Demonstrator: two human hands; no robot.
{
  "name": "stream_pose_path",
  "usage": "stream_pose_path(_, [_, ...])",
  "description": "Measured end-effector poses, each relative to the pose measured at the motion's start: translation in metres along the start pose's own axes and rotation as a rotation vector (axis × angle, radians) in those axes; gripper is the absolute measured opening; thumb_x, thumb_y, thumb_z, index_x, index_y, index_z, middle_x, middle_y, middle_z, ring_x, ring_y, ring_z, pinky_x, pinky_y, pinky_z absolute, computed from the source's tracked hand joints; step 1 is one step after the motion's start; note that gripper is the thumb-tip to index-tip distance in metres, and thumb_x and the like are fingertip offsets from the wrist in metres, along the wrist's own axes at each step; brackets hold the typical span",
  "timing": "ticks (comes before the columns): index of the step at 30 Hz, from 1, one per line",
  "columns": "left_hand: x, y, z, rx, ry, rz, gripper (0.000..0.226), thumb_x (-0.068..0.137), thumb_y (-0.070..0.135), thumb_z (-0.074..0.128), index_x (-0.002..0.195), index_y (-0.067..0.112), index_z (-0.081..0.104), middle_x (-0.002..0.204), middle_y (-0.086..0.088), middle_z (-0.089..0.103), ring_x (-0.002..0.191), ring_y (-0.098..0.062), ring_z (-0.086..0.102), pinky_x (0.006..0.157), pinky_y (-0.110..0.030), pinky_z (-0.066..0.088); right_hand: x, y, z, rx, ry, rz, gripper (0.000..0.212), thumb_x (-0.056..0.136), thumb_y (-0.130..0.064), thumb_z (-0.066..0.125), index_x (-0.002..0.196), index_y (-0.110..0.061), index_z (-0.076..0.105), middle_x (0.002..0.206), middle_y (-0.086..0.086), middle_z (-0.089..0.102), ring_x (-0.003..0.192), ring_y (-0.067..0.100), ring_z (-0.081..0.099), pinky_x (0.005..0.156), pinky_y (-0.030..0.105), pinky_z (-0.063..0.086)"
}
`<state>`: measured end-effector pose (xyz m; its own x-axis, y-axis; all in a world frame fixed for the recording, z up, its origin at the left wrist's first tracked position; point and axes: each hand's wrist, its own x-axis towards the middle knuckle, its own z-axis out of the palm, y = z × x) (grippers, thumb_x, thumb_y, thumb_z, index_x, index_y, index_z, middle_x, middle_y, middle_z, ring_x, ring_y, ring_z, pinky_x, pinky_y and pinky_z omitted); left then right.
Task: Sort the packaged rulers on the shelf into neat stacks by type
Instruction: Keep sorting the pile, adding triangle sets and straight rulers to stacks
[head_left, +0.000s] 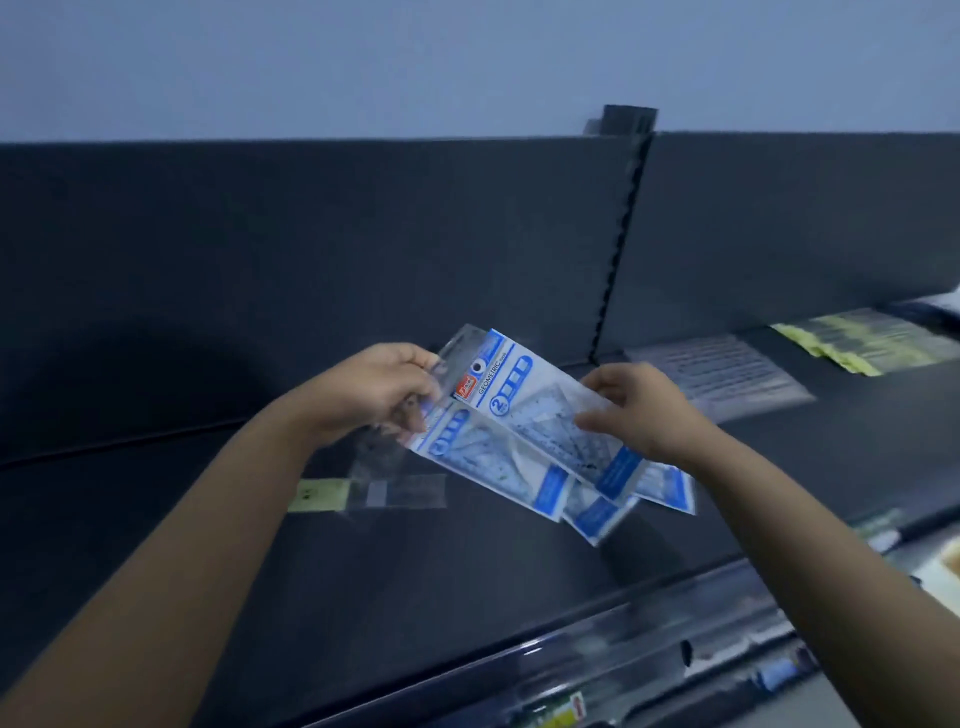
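Note:
Several blue-and-white packaged geometric rulers (524, 431) are fanned out in the air above the dark shelf (208, 545). My left hand (374, 392) grips their top ends, thumb over the hanger tabs. My right hand (636, 408) pinches the right edge of the topmost pack, fingers curled around it. A clear ruler pack with a yellow label (366, 491) lies flat on the shelf below my left hand. Further right, on the adjoining shelf section, lie a clear pack with dark print (722, 376) and yellow-green packs (862, 340).
A dark back panel (311, 260) rises behind the shelf, with a slotted upright (621, 249) dividing the two sections. The shelf's front rail (597, 644) with price tags runs along the bottom right. More goods show on a lower level at far right.

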<state>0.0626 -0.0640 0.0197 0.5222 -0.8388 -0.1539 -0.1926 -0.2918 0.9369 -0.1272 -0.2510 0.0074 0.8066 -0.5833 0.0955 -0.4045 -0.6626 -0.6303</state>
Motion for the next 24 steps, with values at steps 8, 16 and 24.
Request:
stream_pose_path(8, [0.038,0.057,0.109,0.134,-0.034,0.255,0.012,0.088,0.010,0.067,0.100,0.006,0.069,0.075,-0.001,0.066,0.064,-0.011,0.060,0.063,-0.014,0.050,-0.044,0.081,-0.093,-0.233,0.180,0.090,0.011,0.092,-0.028,0.055,0.086,-0.022,0.062,0.085,0.000,0.065,0.089,0.023,0.059,0.082,0.034,0.035])
stream_pose_path(16, [0.084,0.089,0.262,0.097,0.098,0.274,0.009,0.086,0.011,0.071,0.094,0.010,0.072,0.072,0.004,0.064,0.057,0.003,0.056,0.052,-0.011,0.044,-0.073,0.196,-0.178,-0.529,0.256,0.050,0.016,0.099,-0.024,0.042,0.091,-0.033,0.052,0.061,-0.007,0.051,0.066,0.009,0.042,0.080,0.030,0.015])
stream_pose_path(24, [0.144,0.102,0.341,0.160,0.143,0.200,0.013,0.081,0.006,0.074,0.095,0.004,0.073,0.074,0.007,0.066,0.057,0.010,0.059,0.060,-0.003,0.043,-0.077,0.269,-0.225,-0.418,0.103,-0.132,0.015,0.097,-0.023,0.048,0.091,-0.034,0.056,0.074,-0.010,0.063,0.076,0.011,0.046,0.081,0.023,0.012])
